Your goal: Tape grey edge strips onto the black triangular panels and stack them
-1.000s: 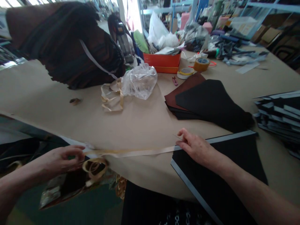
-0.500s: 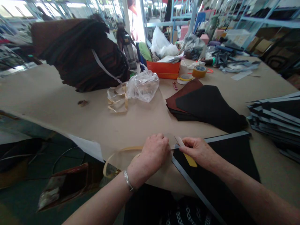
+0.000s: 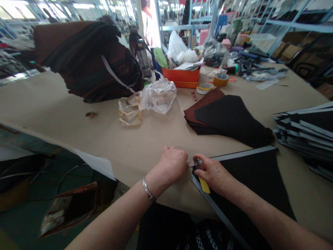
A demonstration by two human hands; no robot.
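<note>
My left hand [image 3: 173, 163], with a silver bangle at the wrist, is curled closed at the near tip of a black panel [image 3: 255, 184]. A short pale strip of tape [image 3: 191, 164] runs from its fingers toward that tip. My right hand [image 3: 212, 172] is closed round a slim yellow-handled cutter [image 3: 204, 185], whose thin grey end shows between thumb and forefinger. Grey-white bands line two edges of the panel, which lies partly under my right forearm. The fingertips of my left hand are hidden.
Black and brown cut pieces [image 3: 223, 114] lie beyond my hands. A stack of edged panels [image 3: 307, 132] stands right, a large dark pile [image 3: 85, 62] left. Further back are a clear plastic bag [image 3: 158, 95], an orange box [image 3: 180, 77] and tape rolls [image 3: 221, 80].
My right hand has shifted slightly left, and the cutter has moved with it. The pale piece at its fingertips and the tan strip trailing from my left hand no longer show.
</note>
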